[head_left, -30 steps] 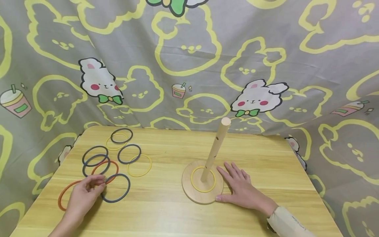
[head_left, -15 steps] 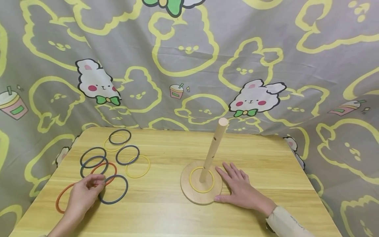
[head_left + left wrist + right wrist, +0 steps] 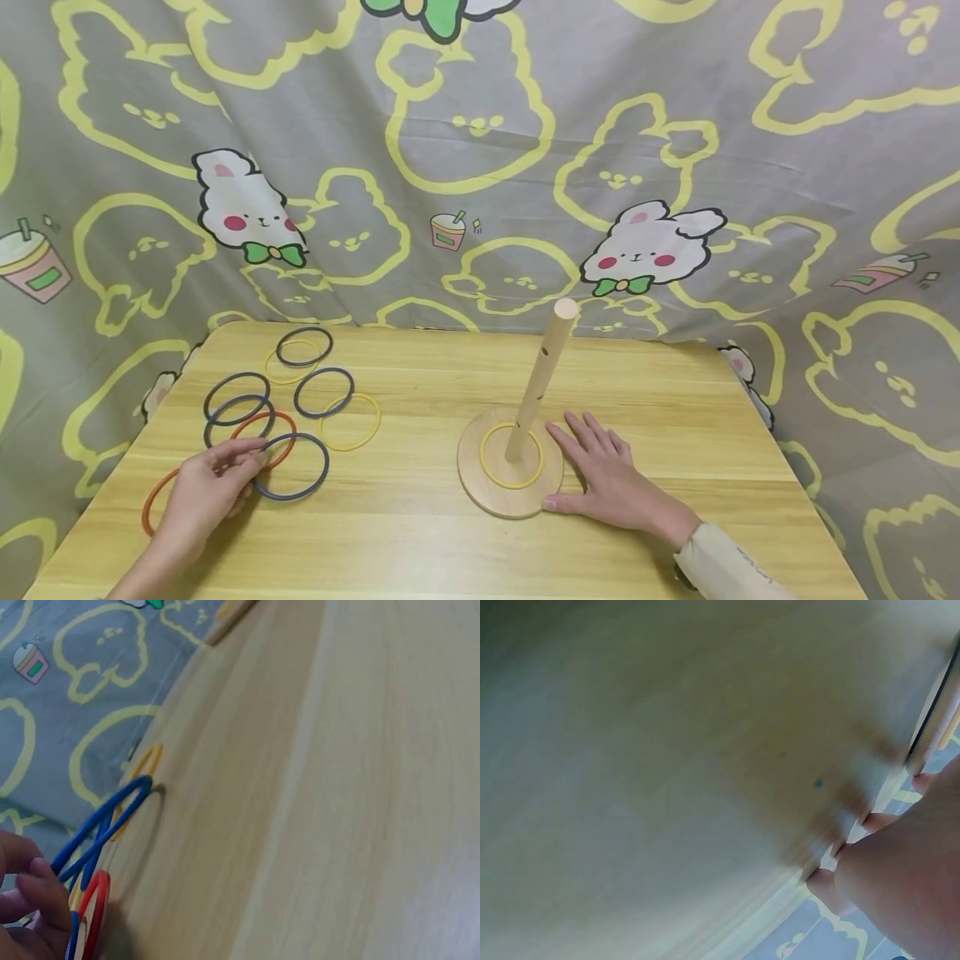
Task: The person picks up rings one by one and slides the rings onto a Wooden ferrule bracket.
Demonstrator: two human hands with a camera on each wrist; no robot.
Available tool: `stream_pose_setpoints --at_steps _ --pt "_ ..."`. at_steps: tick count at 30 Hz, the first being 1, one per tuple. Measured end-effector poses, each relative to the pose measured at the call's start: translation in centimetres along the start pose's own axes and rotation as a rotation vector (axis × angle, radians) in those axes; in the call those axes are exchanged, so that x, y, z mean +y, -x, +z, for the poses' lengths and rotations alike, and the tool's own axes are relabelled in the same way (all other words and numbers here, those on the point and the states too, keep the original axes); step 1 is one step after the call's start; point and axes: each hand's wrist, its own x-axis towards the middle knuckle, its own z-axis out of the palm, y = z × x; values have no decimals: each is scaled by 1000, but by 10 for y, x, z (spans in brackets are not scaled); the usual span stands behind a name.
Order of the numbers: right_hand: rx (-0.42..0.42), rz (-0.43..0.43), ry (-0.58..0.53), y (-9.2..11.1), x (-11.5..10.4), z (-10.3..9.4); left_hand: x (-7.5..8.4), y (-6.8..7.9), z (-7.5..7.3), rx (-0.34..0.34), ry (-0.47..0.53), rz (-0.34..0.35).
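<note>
Blue ring (image 3: 327, 465) pinched in left hand (image 3: 208, 487), between thumb and fingers, over table (image 3: 405, 542). Right hand (image 3: 611, 485), fingers spread wide, touches edge of wooden base (image 3: 472, 487).

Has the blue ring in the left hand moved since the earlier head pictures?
Yes, slightly: against the fixed wooden base, the blue ring sits higher in the head view.
</note>
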Motion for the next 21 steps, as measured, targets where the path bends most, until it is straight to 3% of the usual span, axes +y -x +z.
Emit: stream_pose_setpoints --at_steps 6,16,21 --pt "-4 3 -3 0 0 0 6 5 0 -46 18 19" --pt "-3 1 -5 0 0 0 20 16 3 -63 106 56" --pt "-9 6 -6 1 -1 -1 31 21 7 -50 86 93"
